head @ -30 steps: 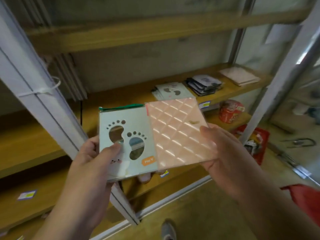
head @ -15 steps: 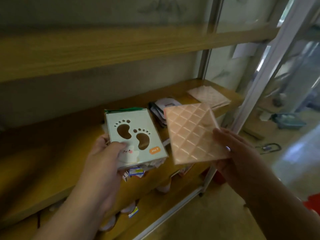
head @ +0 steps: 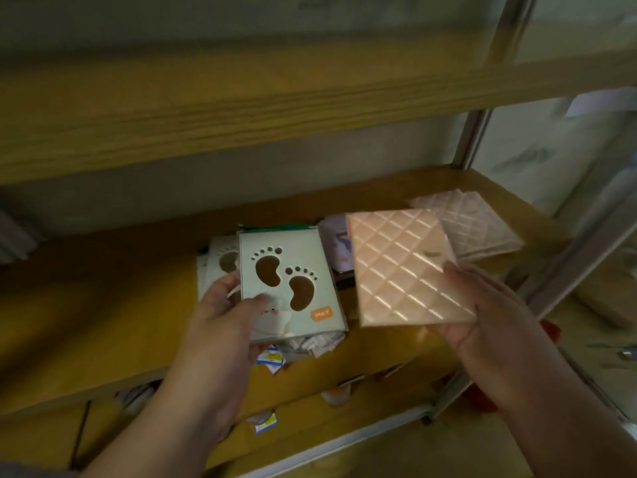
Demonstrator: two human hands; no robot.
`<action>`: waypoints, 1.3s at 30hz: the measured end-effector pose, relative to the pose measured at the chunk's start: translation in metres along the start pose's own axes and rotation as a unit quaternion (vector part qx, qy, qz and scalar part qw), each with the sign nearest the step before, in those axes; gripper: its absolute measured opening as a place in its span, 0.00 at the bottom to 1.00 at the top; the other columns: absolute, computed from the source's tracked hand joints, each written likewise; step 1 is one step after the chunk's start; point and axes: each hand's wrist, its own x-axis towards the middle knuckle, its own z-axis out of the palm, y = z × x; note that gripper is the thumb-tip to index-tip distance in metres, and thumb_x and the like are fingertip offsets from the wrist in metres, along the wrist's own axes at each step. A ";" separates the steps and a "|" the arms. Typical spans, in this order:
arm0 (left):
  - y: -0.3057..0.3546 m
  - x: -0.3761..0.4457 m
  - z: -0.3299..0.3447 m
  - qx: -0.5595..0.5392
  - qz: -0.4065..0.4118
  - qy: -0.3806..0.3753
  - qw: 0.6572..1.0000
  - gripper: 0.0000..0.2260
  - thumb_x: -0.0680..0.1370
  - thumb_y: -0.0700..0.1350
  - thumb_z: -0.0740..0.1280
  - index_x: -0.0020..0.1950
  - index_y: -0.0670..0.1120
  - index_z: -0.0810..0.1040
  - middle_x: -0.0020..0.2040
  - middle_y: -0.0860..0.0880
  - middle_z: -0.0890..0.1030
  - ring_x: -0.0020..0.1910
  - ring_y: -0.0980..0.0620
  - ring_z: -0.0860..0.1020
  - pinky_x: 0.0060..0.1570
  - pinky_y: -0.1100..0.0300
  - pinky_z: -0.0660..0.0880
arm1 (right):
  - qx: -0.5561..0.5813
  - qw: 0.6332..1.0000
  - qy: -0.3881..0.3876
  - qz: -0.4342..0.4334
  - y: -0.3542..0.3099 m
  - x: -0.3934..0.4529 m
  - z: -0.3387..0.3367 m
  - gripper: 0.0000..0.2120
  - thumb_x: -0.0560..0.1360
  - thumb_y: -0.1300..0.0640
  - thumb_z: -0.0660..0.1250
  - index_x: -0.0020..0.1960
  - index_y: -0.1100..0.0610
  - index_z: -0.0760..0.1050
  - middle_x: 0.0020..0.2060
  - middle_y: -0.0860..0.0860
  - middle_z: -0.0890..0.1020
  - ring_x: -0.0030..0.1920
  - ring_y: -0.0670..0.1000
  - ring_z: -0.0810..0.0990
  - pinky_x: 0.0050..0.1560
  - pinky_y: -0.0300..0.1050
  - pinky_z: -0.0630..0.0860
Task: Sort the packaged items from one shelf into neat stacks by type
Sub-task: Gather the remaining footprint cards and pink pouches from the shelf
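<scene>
- Hands both showing in the lower half of the frame, reaching toward the middle shelf (head: pixel 103 305).
- Left hand (head: pixel 224 315) at lower centre-left, gripping the footprint pack (head: pixel 293 288) by its lower left corner, thumb lying on the front face, fingers curling behind.
- Footprint pack sitting at centre frame, white with two brown foot cut-outs and an orange tag near its lower right corner; being held just above the shelf, overlapping a footprint stack (head: pixel 217 263) lying directly behind it to the left.
- Right hand (head: pixel 482 312) at right of centre, grasping the pink pack (head: pixel 406 267) by its lower right edge, thumb on top, fingers underneath.
- Pink pack showing a quilted diamond pattern, tilting slightly, hanging above the shelf just right of the footprint pack without touching it.
- Pink stack (head: pixel 482 225) lying on the shelf at upper right of centre, partly hiding behind the held pink pack.
- Dark stack (head: pixel 334 246) peeking out between the two held packs; print too blurred to read.
- Upper shelf (head: pixel 241 108) crossing the top third of the frame.
- Small labels (head: pixel 272 357) hanging along the shelf's front edge at lower centre.
</scene>
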 end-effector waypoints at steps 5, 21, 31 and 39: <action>-0.003 0.001 -0.014 0.056 0.053 0.169 0.983 0.17 0.79 0.41 0.68 0.62 0.61 0.77 0.52 0.55 0.86 0.47 0.49 0.86 0.38 0.51 0.83 | 0.034 0.994 -0.085 0.054 -0.009 0.037 0.005 0.18 0.75 0.56 0.69 0.64 0.56 0.77 0.52 0.52 0.87 0.52 0.53 0.86 0.48 0.50 0.82; 0.011 0.040 -0.012 0.572 0.110 0.216 0.784 0.23 0.82 0.55 0.61 0.74 0.47 0.70 0.72 0.44 0.72 0.71 0.40 0.67 0.68 0.44 0.66 | 0.061 0.971 -0.183 0.145 -0.003 0.075 0.005 0.21 0.73 0.58 0.71 0.64 0.59 0.77 0.57 0.59 0.85 0.56 0.58 0.84 0.46 0.48 0.82; -0.004 0.021 0.062 0.590 0.222 0.133 0.765 0.22 0.80 0.54 0.62 0.73 0.51 0.71 0.74 0.51 0.70 0.74 0.48 0.63 0.69 0.50 0.61 | -0.026 0.984 -0.137 0.109 -0.024 0.080 -0.031 0.18 0.74 0.55 0.71 0.64 0.55 0.78 0.54 0.55 0.86 0.54 0.56 0.85 0.52 0.53 0.80; -0.028 0.007 0.125 0.579 0.302 0.053 0.756 0.21 0.79 0.55 0.62 0.71 0.56 0.71 0.68 0.60 0.69 0.71 0.57 0.63 0.66 0.60 0.59 | -0.163 0.985 -0.049 0.002 -0.051 0.105 -0.108 0.13 0.69 0.44 0.73 0.54 0.38 0.81 0.51 0.45 0.86 0.50 0.50 0.86 0.51 0.53 0.81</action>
